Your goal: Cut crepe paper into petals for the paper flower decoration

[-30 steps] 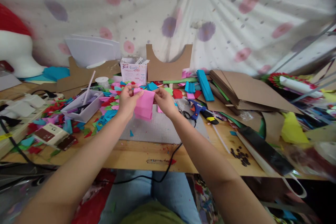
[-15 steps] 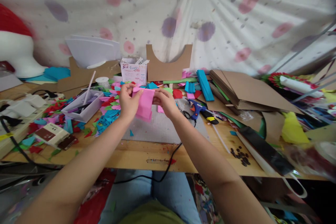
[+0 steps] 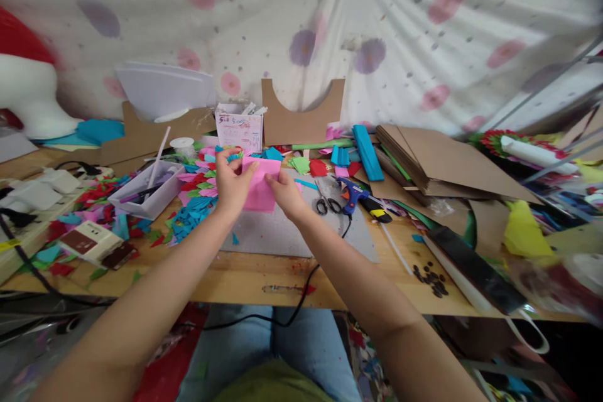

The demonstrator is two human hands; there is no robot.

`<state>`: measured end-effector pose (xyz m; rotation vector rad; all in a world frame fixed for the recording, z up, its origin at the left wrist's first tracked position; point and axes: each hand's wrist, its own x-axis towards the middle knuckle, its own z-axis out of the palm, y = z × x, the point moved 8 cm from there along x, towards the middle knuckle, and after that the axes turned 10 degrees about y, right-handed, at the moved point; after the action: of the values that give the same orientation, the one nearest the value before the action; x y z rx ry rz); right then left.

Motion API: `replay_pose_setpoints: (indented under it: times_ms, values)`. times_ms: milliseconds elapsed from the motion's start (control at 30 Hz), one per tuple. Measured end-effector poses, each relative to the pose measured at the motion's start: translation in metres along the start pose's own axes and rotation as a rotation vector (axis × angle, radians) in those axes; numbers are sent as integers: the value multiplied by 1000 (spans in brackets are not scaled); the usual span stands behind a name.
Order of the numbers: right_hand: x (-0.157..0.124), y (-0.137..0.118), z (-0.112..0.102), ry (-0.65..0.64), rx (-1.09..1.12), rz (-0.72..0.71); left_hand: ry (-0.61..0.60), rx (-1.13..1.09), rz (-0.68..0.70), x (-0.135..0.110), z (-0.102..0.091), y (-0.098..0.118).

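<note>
A pink sheet of paper [image 3: 260, 187], folded or layered, is held up between my hands above a grey board [image 3: 292, 237]. My left hand [image 3: 234, 177] pinches its upper left edge, thumb in front and fingers behind. On the right side, the thumb of my right hand [image 3: 286, 193] presses the front of the paper, with the fingers behind it mostly hidden. Scissors [image 3: 328, 205] lie on the board to the right of my right hand. Beside them rests a blue glue gun [image 3: 353, 195]. Cut petals and scraps [image 3: 193, 217] in several colours are heaped left of my left hand.
A white tray [image 3: 153, 200] with pens stands at left, near a power strip [image 3: 38, 220]. Behind are a small white box [image 3: 239, 130] and a cardboard cutout [image 3: 301, 122]. Stacked brown card [image 3: 443, 163], a utility knife [image 3: 377, 208] and dark discs [image 3: 431, 279] lie at right.
The pink paper has turned flatter toward me and looks squarer. My right hand has shifted slightly left and down, its thumb now on the paper's front; the scissors show more fully.
</note>
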<state>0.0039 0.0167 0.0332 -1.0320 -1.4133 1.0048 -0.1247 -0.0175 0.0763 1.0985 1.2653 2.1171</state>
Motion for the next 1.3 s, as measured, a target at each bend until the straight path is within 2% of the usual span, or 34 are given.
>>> replay_pose_setpoints:
  times_ms: [100,133,233,300,400,533,600,767,900,1000,1100,1233,1300]
  values:
    - [3,5,-9,64,50,32,40,5,-3,0,-8,4]
    - [4,5,-11,69,70,32,-13,10,-50,-1,-5,0]
    - [5,-2,-18,81,88,-31,-315,71,-248,-13,11,-19]
    - [2,-12,-24,99,36,-121,-423,116,-303,-20,15,-28]
    - [-11,-34,-30,71,-119,-324,-392,124,-310,-19,11,-29]
    - [-46,-66,-26,-116,-344,-725,-365,21,-341,-16,7,-24]
    - [-59,-73,-28,-138,-442,-875,-396,-45,-399,-19,7,-25]
    - [-63,-68,-36,-61,-664,-1033,-375,-77,-527,-25,6,-35]
    - [-65,-65,-40,-49,-711,-1121,-357,-67,-570,-29,6,-36]
    - [-68,-67,-41,-51,-674,-1138,-389,-86,-607,-31,8,-34]
    - [-61,-67,-45,28,-631,-1049,-362,-105,-591,-26,6,-34]
    - [-27,-61,-65,227,-477,-751,-187,-83,-531,-11,-8,-36]
    - [-5,-54,-78,321,-399,-582,-159,-71,-483,-5,-10,-30]
